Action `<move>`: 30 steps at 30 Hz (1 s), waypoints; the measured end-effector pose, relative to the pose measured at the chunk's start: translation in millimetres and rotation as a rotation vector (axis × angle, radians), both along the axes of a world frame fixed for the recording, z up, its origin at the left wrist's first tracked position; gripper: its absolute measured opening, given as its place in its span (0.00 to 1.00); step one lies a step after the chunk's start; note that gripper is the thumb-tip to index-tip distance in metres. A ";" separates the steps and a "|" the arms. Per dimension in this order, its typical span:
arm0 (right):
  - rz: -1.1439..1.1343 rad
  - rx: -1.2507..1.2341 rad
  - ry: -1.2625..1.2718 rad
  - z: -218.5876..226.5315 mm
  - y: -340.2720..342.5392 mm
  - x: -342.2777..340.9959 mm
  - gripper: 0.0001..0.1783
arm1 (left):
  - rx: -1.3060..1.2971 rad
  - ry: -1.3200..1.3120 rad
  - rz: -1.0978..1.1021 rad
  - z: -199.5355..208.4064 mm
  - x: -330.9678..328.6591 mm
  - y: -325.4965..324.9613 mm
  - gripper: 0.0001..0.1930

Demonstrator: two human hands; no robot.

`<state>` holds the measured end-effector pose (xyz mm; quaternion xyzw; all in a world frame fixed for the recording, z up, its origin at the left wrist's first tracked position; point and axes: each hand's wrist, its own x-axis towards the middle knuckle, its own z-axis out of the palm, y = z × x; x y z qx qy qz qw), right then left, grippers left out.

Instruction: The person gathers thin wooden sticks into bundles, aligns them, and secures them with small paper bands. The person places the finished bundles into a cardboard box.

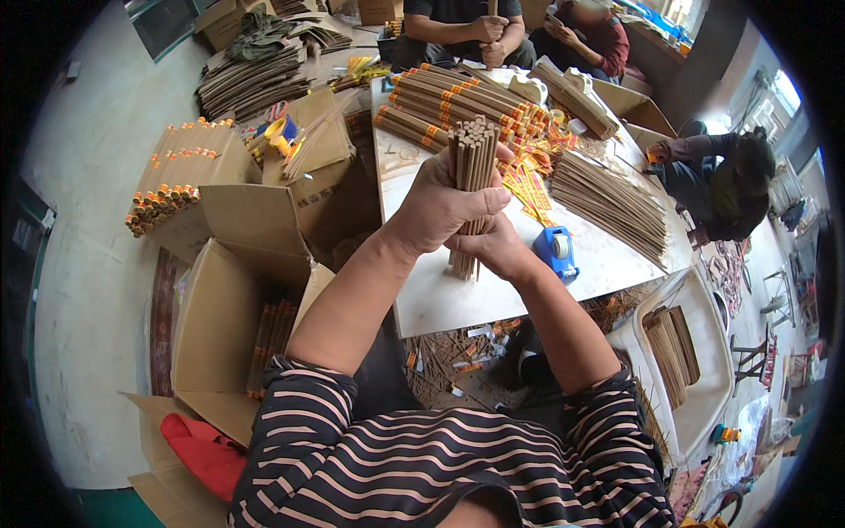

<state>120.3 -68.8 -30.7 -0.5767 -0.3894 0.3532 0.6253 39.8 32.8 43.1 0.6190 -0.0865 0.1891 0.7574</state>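
Upright in front of me is a bundle of thin brown incense sticks [473, 158]. Around its upper part wraps my left hand [427, 207], thumb across the front. Lower down, my right hand [500, 246] grips the same bundle, its fingers partly hidden. Below them is the white tabletop [431, 304]. Beside my right hand sits a blue tape dispenser [556, 253]. Red and yellow paper labels [528, 189] are scattered just beyond it. Loose incense sticks [612, 207] lie spread to the right, and labelled bundles [458, 101] are stacked at the back.
An open cardboard box [207, 326] with labelled bundles stands at my left. A white tub [629, 339] holding brown sticks is at my right. More labelled bundles [180, 167] are piled far left. Several people sit around the table; one person's hands [493, 40] grip a stick bundle opposite.
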 end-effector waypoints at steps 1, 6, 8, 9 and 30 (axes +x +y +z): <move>0.002 -0.014 0.018 1.8 -0.1 -0.2 0.11 | 0.012 -0.008 0.004 5.8 -2.8 -1.1 0.21; 0.073 -0.062 -0.036 -3.0 3.8 4.3 0.10 | 0.033 -0.032 0.014 -1.8 4.2 5.0 0.20; 0.069 -0.041 0.012 -21.3 7.4 8.2 0.10 | -0.004 0.042 0.017 -9.0 8.4 5.4 0.19; 0.070 -0.035 0.040 -26.0 7.9 6.7 0.10 | -0.027 0.083 0.021 -13.2 9.3 5.7 0.18; 0.130 -0.224 0.156 -12.7 -17.6 -42.3 0.12 | -0.425 -0.081 -0.277 -7.3 -5.1 45.4 0.13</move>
